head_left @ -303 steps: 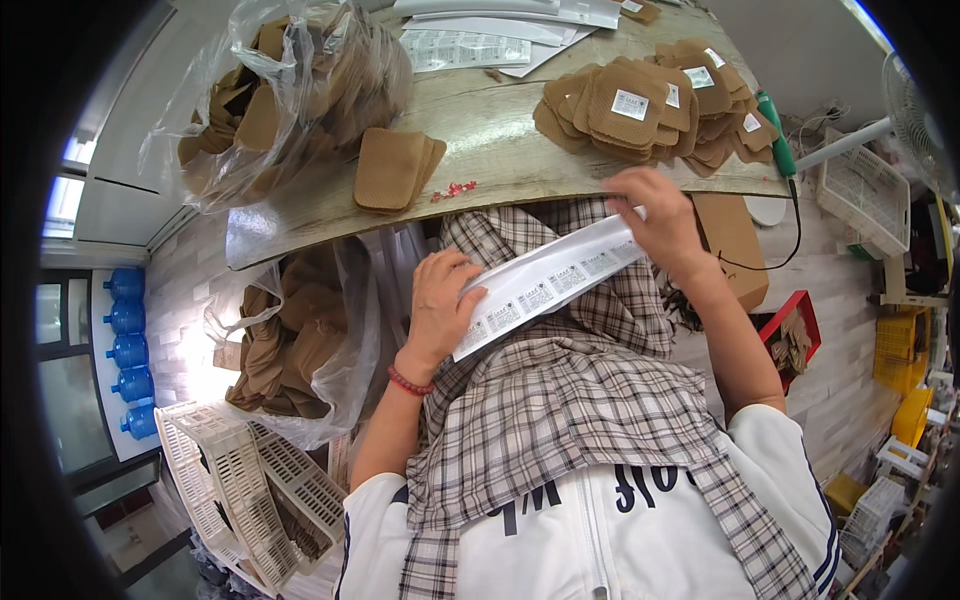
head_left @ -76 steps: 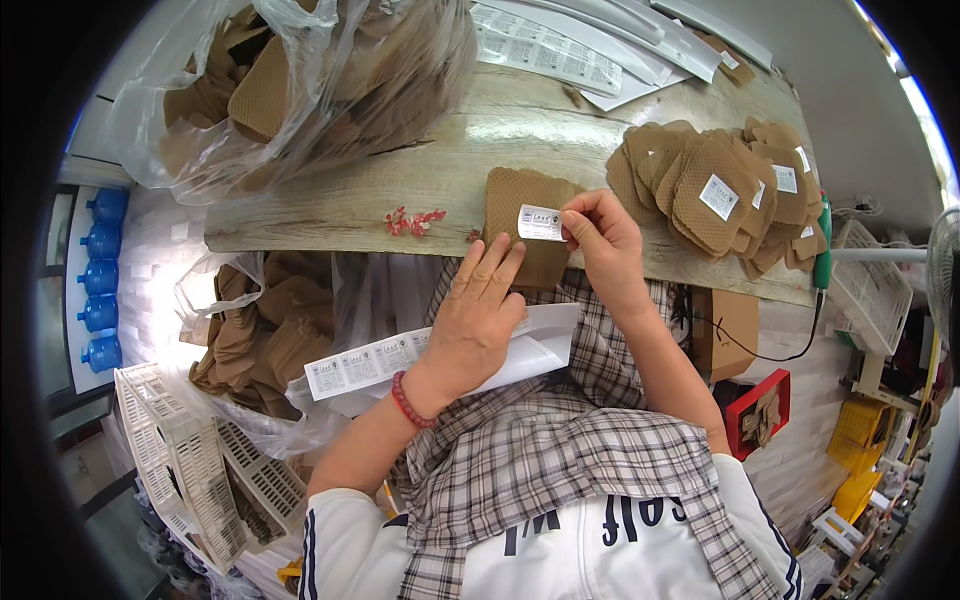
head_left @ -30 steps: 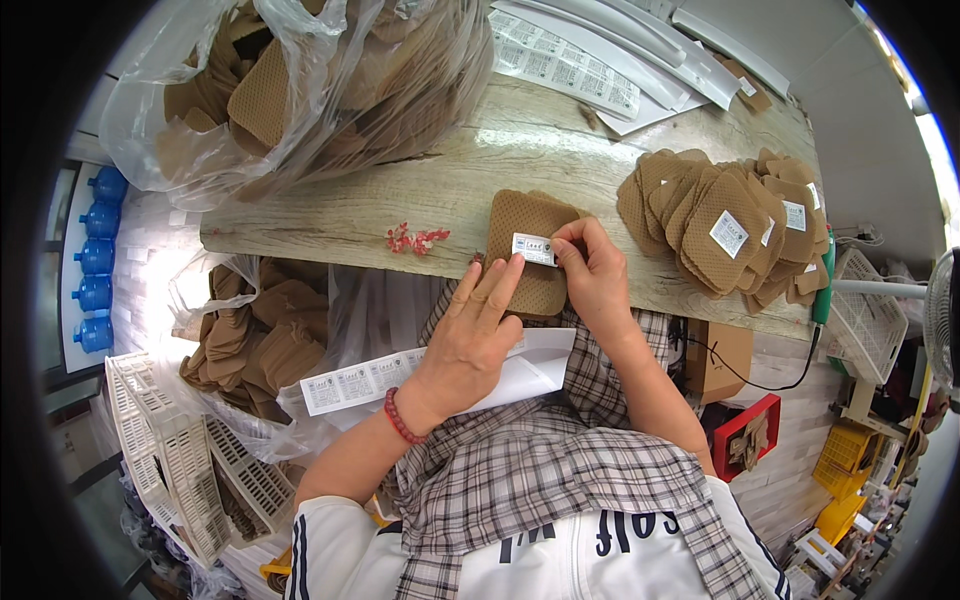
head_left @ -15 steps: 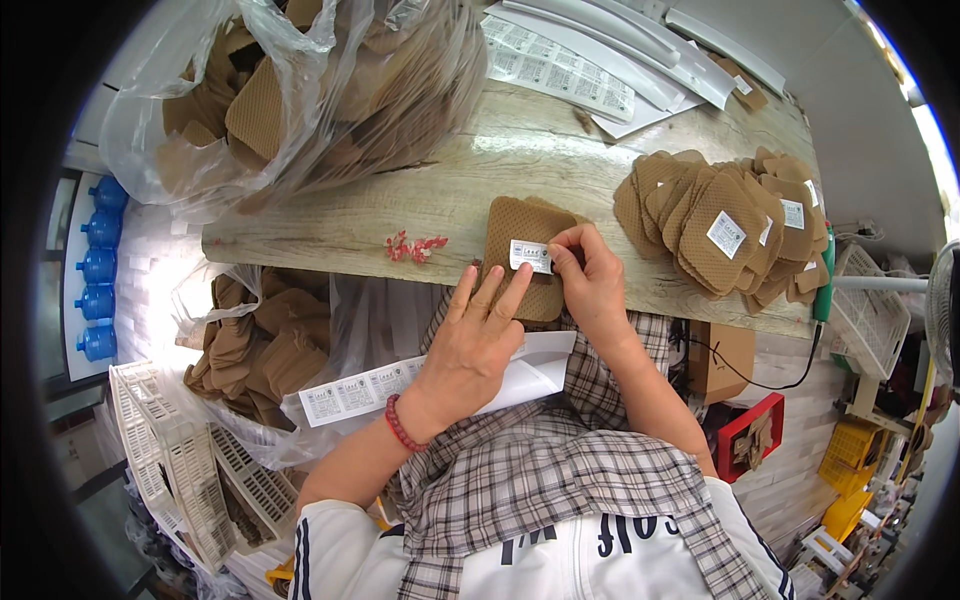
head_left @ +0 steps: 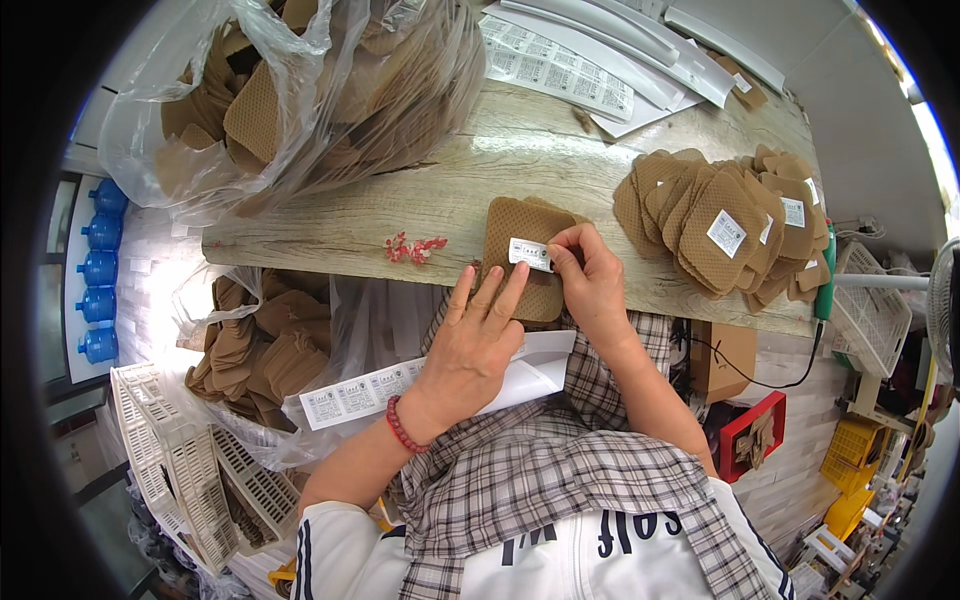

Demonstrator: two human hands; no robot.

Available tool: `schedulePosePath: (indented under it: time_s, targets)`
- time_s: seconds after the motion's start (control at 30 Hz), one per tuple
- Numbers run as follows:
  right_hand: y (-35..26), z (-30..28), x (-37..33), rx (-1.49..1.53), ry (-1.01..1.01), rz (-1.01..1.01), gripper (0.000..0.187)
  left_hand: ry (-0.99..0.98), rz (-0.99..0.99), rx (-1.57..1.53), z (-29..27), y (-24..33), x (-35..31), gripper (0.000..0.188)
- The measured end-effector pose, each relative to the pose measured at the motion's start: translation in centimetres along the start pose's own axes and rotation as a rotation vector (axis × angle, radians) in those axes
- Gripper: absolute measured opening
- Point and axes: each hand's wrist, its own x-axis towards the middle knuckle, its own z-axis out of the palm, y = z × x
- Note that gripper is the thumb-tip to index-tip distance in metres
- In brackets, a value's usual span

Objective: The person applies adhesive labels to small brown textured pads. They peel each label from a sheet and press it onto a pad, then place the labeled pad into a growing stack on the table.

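A brown textured pad [head_left: 508,222] with rounded corners lies at the table's front edge, on top of another one. A small white printed label [head_left: 528,254] is against its surface. My right hand [head_left: 592,282] pinches the label's right end between thumb and forefinger. My left hand [head_left: 474,345] is open, its fingers stretched out and fingertips reaching to the pad, one just below the label. Beneath the left hand, across my lap, a strip of printed labels [head_left: 355,395] curls at its right end; my left thumb is hidden.
Labelled brown pads [head_left: 715,215] are heaped at right. A clear plastic bag [head_left: 300,100] of pads stands at far left, another bag [head_left: 270,340] below the table. Label sheets [head_left: 560,70] lie at the back. Red bits [head_left: 413,247] sit left of the pad. White crates [head_left: 180,450] stand lower left.
The label's left end lies slightly lower and nearer my left fingertip. Both hands have otherwise stayed almost in place.
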Motion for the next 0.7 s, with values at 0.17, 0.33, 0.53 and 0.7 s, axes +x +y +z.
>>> schedulePosePath:
  time_s: [0.17, 0.33, 0.53, 0.7]
  targets:
    - [0.29, 0.06, 0.04, -0.008, 0.001, -0.005, 0.006, -0.016, -0.001, 0.020, -0.19, 0.10, 0.03, 0.015]
    - [-0.03, 0.09, 0.06, -0.021, 0.001, 0.001, 0.006, -0.023, -0.001, 0.014, 0.04, -0.02, -0.14, 0.013]
    - [0.06, 0.17, 0.00, -0.021, 0.011, -0.020, 0.006, -0.030, -0.006, 0.020, 0.11, 0.00, -0.32, 0.012]
    - [-0.18, 0.24, -0.10, -0.070, 0.026, -0.051, 0.007, -0.016, -0.015, 0.016, 0.36, 0.06, -0.47, 0.011]
